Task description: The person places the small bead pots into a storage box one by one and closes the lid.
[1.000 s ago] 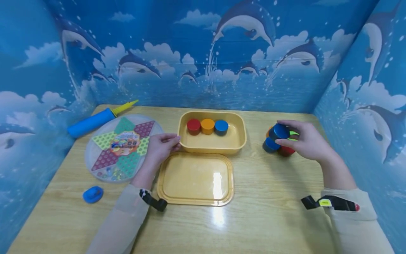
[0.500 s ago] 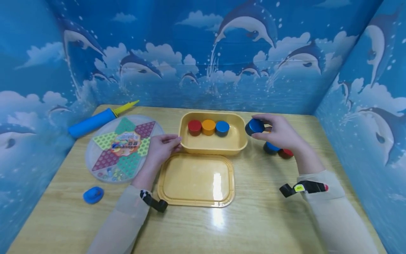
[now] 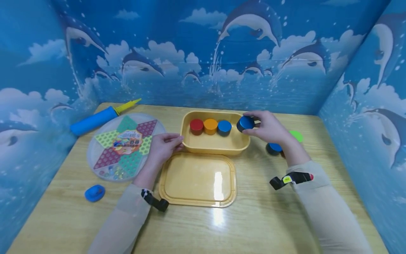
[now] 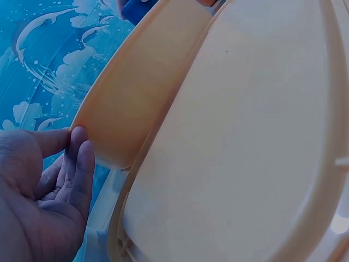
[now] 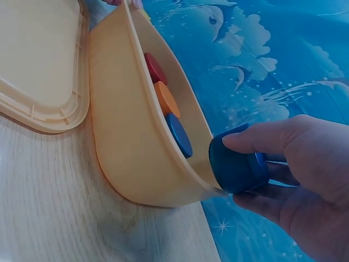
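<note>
My left hand (image 3: 163, 148) pinches the left rim of a yellow plastic box (image 3: 215, 151). In the box, a red cylinder block (image 3: 196, 127), an orange cylinder block (image 3: 210, 126) and a blue cylinder block (image 3: 224, 128) stand in a row. Another blue cylinder block (image 5: 237, 164), tilted, is held between the thumb and fingers of my right hand (image 3: 268, 128), over the box's right end. Right of the box, a blue block (image 3: 273, 148) and a light green one (image 3: 296, 136) lie on the table, partly hidden by my right hand and forearm.
A yellow lid (image 3: 196, 180) lies flat in front of the box. At left are a round star-patterned marble game board (image 3: 127, 143), a blue pump (image 3: 95, 120) with a yellow nozzle, and a small blue object (image 3: 94, 193). Dolphin-print curtains (image 3: 196, 84) enclose the table.
My right hand has carried the blue cylinder block leftward from the group of blocks at right to the box's right end. The left hand stays at the box's rim.
</note>
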Action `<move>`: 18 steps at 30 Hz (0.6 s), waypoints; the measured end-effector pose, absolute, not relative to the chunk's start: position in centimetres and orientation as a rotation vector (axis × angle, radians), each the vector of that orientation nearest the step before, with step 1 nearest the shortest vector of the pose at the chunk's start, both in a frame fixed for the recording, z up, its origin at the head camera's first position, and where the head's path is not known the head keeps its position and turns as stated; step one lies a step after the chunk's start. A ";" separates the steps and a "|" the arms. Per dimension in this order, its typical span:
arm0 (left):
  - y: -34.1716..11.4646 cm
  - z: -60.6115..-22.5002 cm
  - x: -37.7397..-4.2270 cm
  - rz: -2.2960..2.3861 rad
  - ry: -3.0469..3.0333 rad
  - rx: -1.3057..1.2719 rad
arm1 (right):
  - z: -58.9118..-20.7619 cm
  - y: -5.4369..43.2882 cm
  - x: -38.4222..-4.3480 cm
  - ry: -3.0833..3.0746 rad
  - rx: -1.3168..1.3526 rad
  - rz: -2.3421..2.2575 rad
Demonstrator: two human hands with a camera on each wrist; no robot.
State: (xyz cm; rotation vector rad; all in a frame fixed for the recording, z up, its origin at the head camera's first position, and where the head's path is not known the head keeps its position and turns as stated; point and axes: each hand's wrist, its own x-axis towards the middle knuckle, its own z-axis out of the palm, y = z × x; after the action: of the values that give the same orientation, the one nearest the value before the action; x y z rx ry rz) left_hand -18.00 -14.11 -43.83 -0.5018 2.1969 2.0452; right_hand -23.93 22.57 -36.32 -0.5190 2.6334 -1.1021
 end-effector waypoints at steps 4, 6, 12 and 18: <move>-14.2 -43.8 -18.0 2.045 2.200 -0.501 | -36.4 21.9 -24.6 2.656 -0.577 -1.047; -14.2 -43.8 -18.0 2.053 2.198 -0.496 | -36.5 21.6 -25.0 2.660 -0.603 -1.013; -14.1 -43.7 -17.9 2.091 2.179 -0.481 | -36.8 21.0 -26.1 2.691 -0.655 -0.854; -14.0 -43.6 -17.9 2.080 2.183 -0.495 | -36.5 19.8 -26.7 2.711 -0.703 -0.690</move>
State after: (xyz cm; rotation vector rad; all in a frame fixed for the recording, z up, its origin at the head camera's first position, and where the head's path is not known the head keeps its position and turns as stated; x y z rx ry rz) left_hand -17.89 -14.03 -43.65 -0.4954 2.1832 2.0803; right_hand -26.67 19.78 -36.54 -0.7029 2.7109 -0.6899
